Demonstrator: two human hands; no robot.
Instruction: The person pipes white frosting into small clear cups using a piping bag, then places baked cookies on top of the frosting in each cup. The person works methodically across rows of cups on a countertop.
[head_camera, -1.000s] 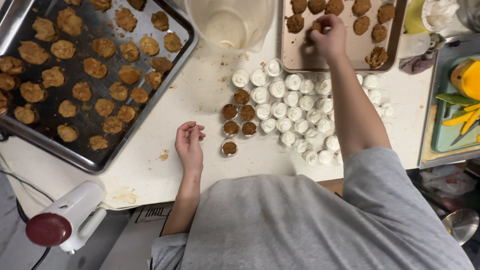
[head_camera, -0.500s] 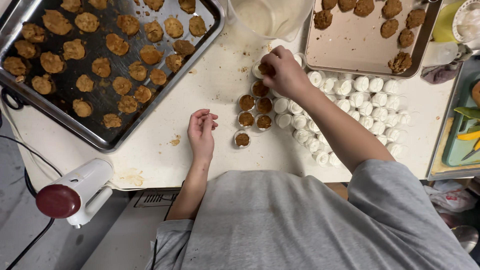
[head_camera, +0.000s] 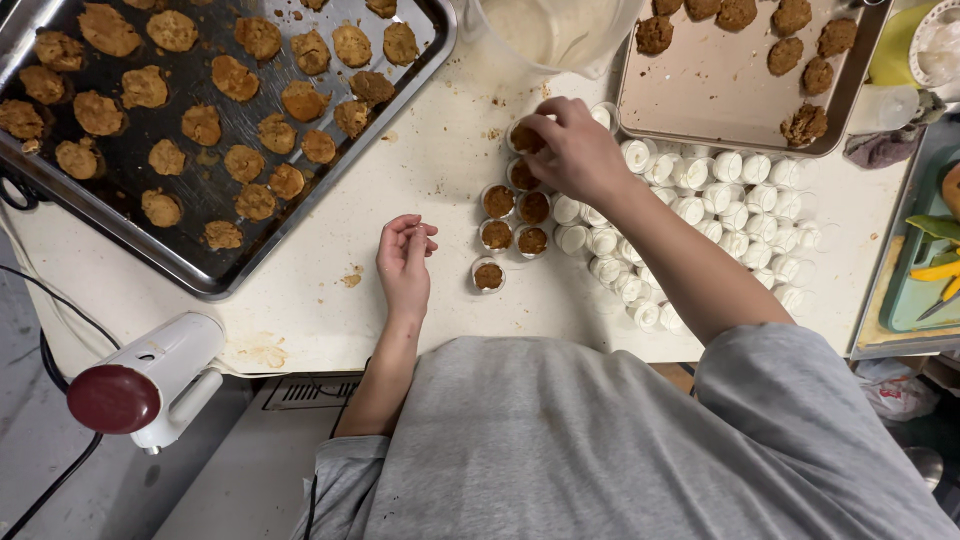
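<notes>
- My right hand (head_camera: 572, 150) reaches across the pale, crumb-strewn desk (head_camera: 330, 290) and closes its fingertips on a small white cup with a brown cookie filling (head_camera: 527, 138), at the top of the filled group.
- That cup sits on the desk just below the translucent plastic jug of pale batter (head_camera: 560, 30) and left of the light metal baking tray (head_camera: 700, 95).
- My left hand (head_camera: 405, 262) rests on the desk with its fingers curled loosely inward; it holds nothing that I can see.
- Nearest my left hand is one filled small cup standing alone (head_camera: 488, 275), just to its right and not touching it.
- Between that lone cup and my right hand stand the other filled small cups (head_camera: 515, 220), in short rows, touching one another.
- To the right of them lies a cluster of empty small white cups (head_camera: 720, 200), packed close and partly hidden under my right forearm.
- The light tray carries a few round brown cookies (head_camera: 790, 45) along its top and right edges.
- At the upper left sits a large dark metal baking sheet (head_camera: 120, 160) covered with golden-brown flat cookies (head_camera: 225, 80), well apart from both hands.
- A white hand mixer with a dark red end (head_camera: 140, 380) hangs over the near left edge of the desk.
- A teal tray with yellow and green pieces (head_camera: 925, 270) lies at the far right.
</notes>
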